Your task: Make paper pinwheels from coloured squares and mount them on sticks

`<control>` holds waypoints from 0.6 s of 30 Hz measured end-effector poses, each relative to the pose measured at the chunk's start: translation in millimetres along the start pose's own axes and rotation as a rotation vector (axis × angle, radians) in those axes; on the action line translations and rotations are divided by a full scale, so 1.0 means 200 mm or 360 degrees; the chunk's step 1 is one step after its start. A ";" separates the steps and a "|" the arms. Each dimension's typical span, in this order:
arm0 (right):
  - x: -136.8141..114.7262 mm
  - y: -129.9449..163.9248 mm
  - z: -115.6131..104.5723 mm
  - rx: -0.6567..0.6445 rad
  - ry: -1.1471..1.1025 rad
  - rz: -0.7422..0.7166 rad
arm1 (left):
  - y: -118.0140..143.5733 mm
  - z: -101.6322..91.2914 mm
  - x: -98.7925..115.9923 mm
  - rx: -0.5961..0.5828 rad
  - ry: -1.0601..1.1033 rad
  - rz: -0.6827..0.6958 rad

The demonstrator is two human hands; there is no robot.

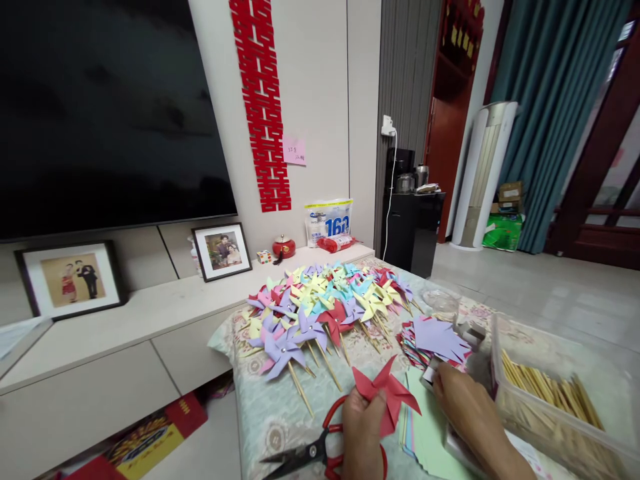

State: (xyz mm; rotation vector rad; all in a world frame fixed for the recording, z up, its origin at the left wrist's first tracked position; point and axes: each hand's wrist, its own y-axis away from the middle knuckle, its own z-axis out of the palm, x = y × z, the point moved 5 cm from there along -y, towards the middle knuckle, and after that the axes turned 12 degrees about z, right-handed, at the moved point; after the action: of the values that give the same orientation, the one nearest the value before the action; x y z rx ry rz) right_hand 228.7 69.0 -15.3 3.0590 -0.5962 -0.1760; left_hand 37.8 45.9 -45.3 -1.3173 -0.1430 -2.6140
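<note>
Left hand (pixel 361 427) is pinching a folded red pinwheel (pixel 386 393), stickless; right hand (pixel 463 400), fingers curled, is touching a small box (pixel 431 375); many finished pinwheels (pixel 320 307) are lying beyond.

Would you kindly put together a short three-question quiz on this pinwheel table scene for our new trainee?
1. True or false: the left hand holds a folded red paper pinwheel.
2. Which tool lies on the table under the left hand? A) red-handled scissors B) a stapler C) a glue gun
3. Fill in: the clear plastic box beside the right hand holds wooden ______.

Key: 1. True. 2. A. 3. sticks. The right hand reaches toward a small box near the stack of cut paper; the finished pinwheels lie in a pile further back.
</note>
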 end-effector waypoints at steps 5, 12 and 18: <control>0.01 0.03 -0.02 0.0096 -0.0059 0.0016 | 0.00 -0.01 -0.02 -0.0048 0.0029 -0.0007; 0.02 0.02 -0.02 0.0171 -0.0143 0.0041 | 0.01 0.00 -0.02 -0.0089 0.0046 0.0035; 0.03 0.01 -0.02 0.0188 -0.0234 0.0059 | 0.00 0.00 -0.02 -0.0066 -0.0020 0.0039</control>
State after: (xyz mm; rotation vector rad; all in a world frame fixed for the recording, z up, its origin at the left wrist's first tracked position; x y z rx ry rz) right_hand 234.6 65.7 -11.6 3.1659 -0.6940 -0.3812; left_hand 39.7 46.1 -49.1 -1.3406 -0.0742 -2.6023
